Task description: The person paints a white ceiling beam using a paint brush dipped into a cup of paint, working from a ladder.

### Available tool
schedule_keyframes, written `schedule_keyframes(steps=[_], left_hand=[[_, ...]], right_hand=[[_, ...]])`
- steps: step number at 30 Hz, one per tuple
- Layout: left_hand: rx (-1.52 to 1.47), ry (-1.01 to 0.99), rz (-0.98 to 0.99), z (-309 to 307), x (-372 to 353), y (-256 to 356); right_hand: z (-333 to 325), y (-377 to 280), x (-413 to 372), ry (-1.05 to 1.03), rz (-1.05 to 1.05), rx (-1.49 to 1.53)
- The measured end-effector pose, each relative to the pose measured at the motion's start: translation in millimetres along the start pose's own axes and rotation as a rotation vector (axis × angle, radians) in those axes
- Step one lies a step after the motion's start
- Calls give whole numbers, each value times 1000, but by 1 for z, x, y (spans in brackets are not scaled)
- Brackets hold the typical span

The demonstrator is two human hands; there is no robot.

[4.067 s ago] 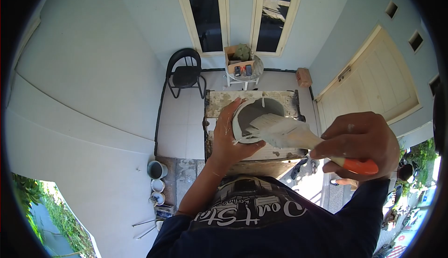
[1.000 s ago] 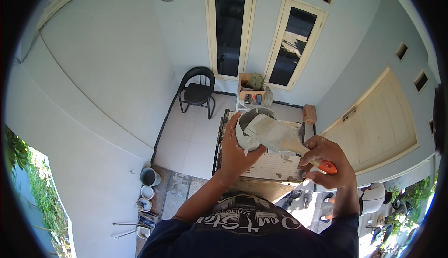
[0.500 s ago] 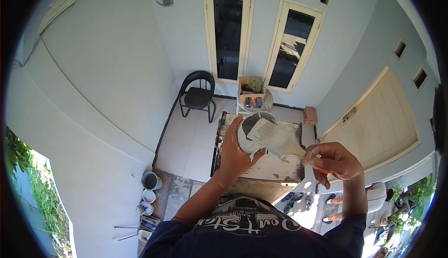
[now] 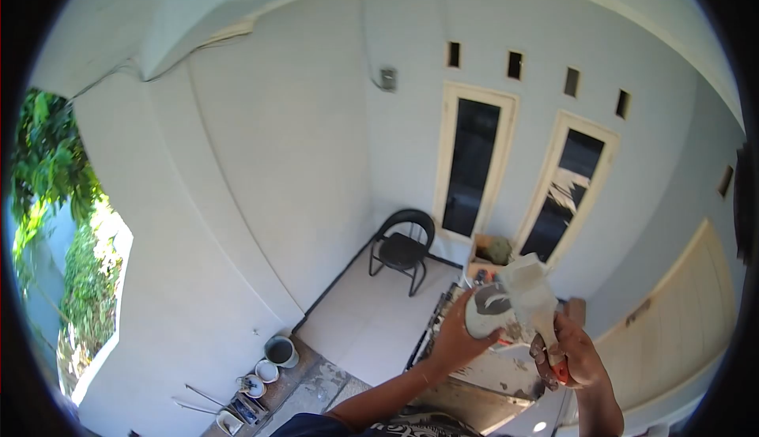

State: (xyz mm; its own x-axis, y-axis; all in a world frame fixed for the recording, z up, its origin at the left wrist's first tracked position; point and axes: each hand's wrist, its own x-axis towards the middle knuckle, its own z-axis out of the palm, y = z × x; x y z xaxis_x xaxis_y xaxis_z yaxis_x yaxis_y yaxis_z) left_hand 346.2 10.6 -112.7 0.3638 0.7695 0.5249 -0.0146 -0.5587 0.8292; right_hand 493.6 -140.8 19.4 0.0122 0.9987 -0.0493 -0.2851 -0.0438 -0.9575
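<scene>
My left hand (image 4: 458,336) is wrapped around a small whitish tub (image 4: 479,322), its outside smeared and grey putty showing inside the mouth. In my right hand (image 4: 579,355) is a putty knife (image 4: 531,291), gripped by its orange-red handle. The wide blade is coated with pale putty and points up, overlapping the tub's right rim in this view. Dried smears mark my right fingers. Below both hands stands a worn, putty-spotted work table (image 4: 494,370).
A black chair (image 4: 402,249) stands in the corner. Behind the table is a cardboard box (image 4: 479,257) beside two narrow windows. Several buckets, including a grey one (image 4: 281,352), line the left wall's foot. A cream door (image 4: 672,310) is at the right.
The view has swung left and upward, so both hands appear lower and further right. The putty knife has gone from lying across the tub's mouth to standing steeper at its right rim.
</scene>
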Motion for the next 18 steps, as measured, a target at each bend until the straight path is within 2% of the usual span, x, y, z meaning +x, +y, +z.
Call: schedule_keyframes(steps=[2, 5, 9, 10, 13, 15, 17, 18], left_hand=[[-60, -30, -4, -5, 4, 7], [-82, -61, -13, -5, 1, 5], [25, -109, -47, 6, -5, -22], [-90, -152, -58, -6, -1, 1], [-127, -125, 11, -2, -3, -8], [-148, -179, -23, -11, -3, 2], [-121, -166, 97, -2, -4, -11], [15, -218, 190, -1, -4, -14]], right_hand=[[31, -23, 20, 35, 50, 53], [62, -44, 57, -33, 36, 163], [151, -68, 116, -199, -67, 194], [174, -70, 135, -236, -103, 209], [238, -77, 199, -324, -205, 248], [280, -85, 242, -353, -295, 317], [318, -95, 281, -354, -366, 367], [336, -103, 292, -351, -396, 378]])
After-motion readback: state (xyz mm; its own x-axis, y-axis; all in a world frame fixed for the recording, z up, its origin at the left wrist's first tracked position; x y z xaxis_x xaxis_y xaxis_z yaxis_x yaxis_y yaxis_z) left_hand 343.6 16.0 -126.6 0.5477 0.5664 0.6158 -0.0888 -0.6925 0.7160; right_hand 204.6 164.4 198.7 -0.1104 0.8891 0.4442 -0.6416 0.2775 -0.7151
